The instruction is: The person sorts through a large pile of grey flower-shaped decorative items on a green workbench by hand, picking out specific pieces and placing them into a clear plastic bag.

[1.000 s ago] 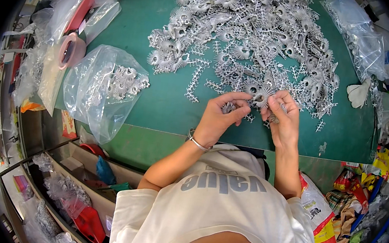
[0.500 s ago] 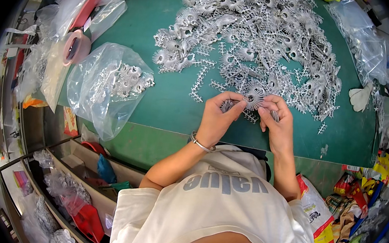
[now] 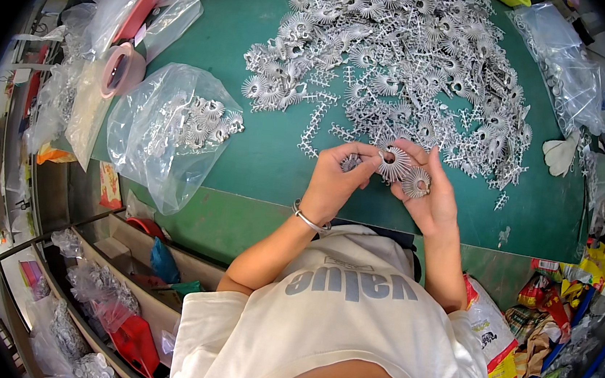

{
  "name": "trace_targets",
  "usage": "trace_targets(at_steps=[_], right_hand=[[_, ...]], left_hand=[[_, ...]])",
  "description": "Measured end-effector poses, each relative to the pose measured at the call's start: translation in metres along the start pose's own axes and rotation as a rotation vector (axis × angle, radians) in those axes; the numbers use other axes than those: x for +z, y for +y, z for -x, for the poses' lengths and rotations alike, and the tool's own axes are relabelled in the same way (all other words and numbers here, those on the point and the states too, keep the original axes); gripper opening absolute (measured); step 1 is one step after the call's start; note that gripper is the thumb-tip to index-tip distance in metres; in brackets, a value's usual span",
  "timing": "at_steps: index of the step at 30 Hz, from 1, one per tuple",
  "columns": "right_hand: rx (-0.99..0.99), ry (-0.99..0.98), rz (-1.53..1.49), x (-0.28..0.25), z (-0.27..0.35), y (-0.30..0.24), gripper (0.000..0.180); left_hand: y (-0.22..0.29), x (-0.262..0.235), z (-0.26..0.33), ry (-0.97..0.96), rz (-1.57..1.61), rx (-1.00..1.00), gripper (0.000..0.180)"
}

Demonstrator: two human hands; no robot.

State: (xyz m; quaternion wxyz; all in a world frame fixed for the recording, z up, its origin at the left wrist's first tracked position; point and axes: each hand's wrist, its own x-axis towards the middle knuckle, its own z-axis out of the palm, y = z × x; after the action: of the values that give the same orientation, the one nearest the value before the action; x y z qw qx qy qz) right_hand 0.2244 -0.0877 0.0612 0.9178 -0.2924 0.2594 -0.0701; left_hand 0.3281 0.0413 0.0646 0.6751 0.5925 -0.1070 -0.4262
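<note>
Just in front of the large pile of silvery metal pieces, my two hands are close together over the green table. My left hand is closed, its thumb and fingertips pinching the edge of a round, spoked metal piece. Another metal piece is partly hidden in its curled fingers. My right hand is turned partly palm up, its fingers behind the pinched piece. A second fan-shaped metal piece rests against the fingers and palm of that hand.
On the left of the green table lies a clear plastic bag holding similar pieces. Behind it are a pink cup and a red tray. More clear bags lie at right. Drawers are below left.
My right hand has loosened from a pinch and turned its palm up, bringing the fan-shaped piece in it into fuller view. My left hand still pinches the round piece.
</note>
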Motion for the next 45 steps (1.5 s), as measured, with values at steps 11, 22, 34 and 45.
trace_targets(at_steps=[11, 22, 34, 45], right_hand=[[0.055, -0.105, -0.381, 0.006, 0.008, -0.007, 0.063], [0.107, -0.140, -0.439, 0.013, 0.010, -0.005, 0.069], [0.131, -0.233, -0.510, -0.014, 0.003, 0.008, 0.040], [-0.708, 0.403, 1.010, -0.054, 0.012, -0.015, 0.015]], left_hand=[[-0.001, 0.002, 0.005, -0.014, -0.078, 0.109, 0.016], [-0.004, 0.016, 0.003, -0.119, -0.544, 0.601, 0.020], [0.006, 0.025, 0.007, 0.124, -0.296, 0.535, 0.019], [-0.012, -0.010, -0.007, 0.128, -0.717, 0.509, 0.024]])
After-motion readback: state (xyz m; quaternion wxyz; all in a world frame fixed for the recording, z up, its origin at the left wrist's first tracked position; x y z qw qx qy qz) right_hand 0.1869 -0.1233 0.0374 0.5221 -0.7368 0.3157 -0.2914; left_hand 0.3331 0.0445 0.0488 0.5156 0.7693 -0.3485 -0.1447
